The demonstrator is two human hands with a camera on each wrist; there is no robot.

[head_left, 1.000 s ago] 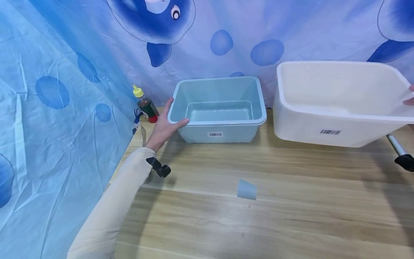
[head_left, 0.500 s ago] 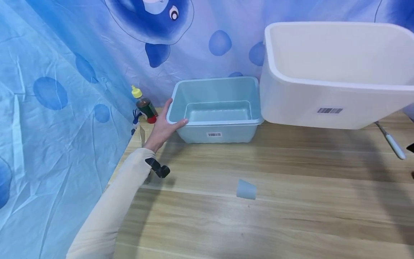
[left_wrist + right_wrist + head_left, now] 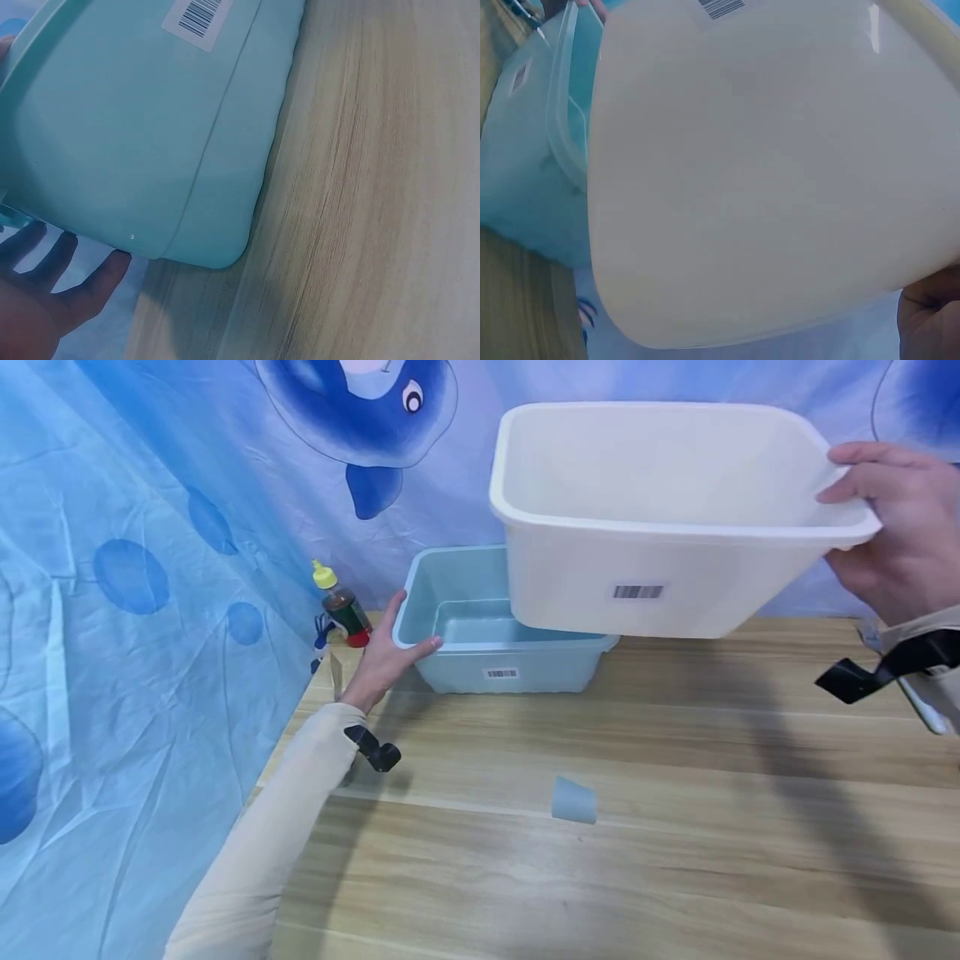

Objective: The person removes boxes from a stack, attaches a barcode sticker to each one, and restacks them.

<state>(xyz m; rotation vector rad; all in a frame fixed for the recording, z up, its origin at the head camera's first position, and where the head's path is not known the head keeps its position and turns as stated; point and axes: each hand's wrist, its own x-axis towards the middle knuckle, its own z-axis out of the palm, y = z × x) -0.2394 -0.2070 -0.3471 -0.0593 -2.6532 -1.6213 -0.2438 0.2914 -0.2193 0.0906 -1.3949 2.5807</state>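
Note:
My right hand (image 3: 892,527) grips the right rim of a large white tub (image 3: 637,527), fingers inside and thumb under the lip. The tub hangs in the air, tilted toward me, its left part over the right half of a light blue tub (image 3: 465,610) standing at the back of the wooden table (image 3: 675,860). My left hand (image 3: 382,652) rests against the blue tub's front left corner, thumb on the front rim and fingers straight along the side. The left wrist view shows the blue tub's wall (image 3: 135,135) with my left hand (image 3: 45,300) beside it. In the right wrist view the white tub's underside (image 3: 765,172) fills the picture.
A small light blue cup (image 3: 573,800) lies on its side mid-table. A yellow-capped bottle (image 3: 341,602) and a clear glass (image 3: 335,670) stand left of the blue tub. A white-handled utensil (image 3: 918,706) lies at the right edge. A blue printed curtain (image 3: 150,568) hangs behind and to the left.
The white tub has risen off the table and travelled left, from beside the blue tub to partly over it. My right hand came into view. My left hand stayed put.

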